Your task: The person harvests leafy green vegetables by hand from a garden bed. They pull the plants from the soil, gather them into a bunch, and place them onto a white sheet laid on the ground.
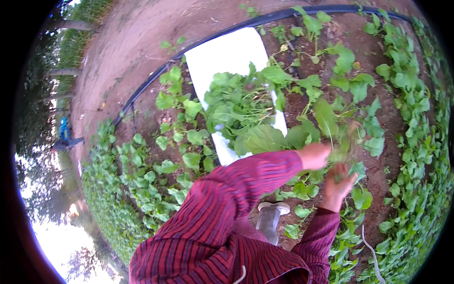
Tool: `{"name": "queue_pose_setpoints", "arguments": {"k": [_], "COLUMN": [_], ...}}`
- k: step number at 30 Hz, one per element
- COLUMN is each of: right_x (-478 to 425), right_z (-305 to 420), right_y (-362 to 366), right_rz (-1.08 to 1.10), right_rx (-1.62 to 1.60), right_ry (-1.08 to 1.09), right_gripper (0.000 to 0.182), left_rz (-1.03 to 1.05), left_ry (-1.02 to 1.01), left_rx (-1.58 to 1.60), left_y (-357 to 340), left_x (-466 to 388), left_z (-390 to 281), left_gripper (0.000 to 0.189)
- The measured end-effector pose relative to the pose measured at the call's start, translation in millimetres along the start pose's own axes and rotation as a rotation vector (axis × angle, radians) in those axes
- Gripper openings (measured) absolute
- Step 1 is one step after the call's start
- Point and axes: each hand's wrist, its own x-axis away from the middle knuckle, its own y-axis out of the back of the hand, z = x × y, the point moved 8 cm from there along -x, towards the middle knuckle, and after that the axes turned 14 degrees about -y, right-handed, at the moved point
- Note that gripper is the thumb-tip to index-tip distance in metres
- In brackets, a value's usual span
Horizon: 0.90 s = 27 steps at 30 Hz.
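Observation:
My left hand (314, 156) is curled around the stems of leafy greens (324, 115), which look like a radish or turnip crop. Just below it, my right hand (338, 184) has its fingers bent around green stems, with one digit sticking out to the right. Motion blurs the foliage and the brownish strands (351, 136) above both hands, so roots and stems cannot be told apart there. A heap of picked greens (230, 103) lies on a white sheet (227, 49), stems pointing towards the right.
Crop rows grow at left (117, 174) and right (411, 106). A black hose (280, 15) edges the bed beside a dirt path (142, 35). My shoe (280, 207) stands on the soil. A pale cord (372, 254) hangs at lower right. Far left are a person (65, 142) and tree trunks (72, 25).

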Motion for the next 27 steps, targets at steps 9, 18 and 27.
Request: {"name": "queue_pose_setpoints", "arguments": {"k": [9,18,27], "right_x": [-29,-11,7], "right_z": [59,-48,-40], "right_y": [56,205,275], "right_rz": [0.015,-0.163,-0.416], "right_rx": [0.113,0.393,0.336], "right_ry": [0.16,-0.087,-0.01], "right_gripper": [0.062,0.044,0.013], "left_rz": [-0.163,-0.317,0.191], "left_ry": [0.195,0.403,0.574], "left_rx": [-0.355,-0.772,-0.632], "left_y": [84,131,29], "left_x": [38,121,128], "left_z": [105,267,366], "left_gripper": [0.025,0.037,0.039]}}
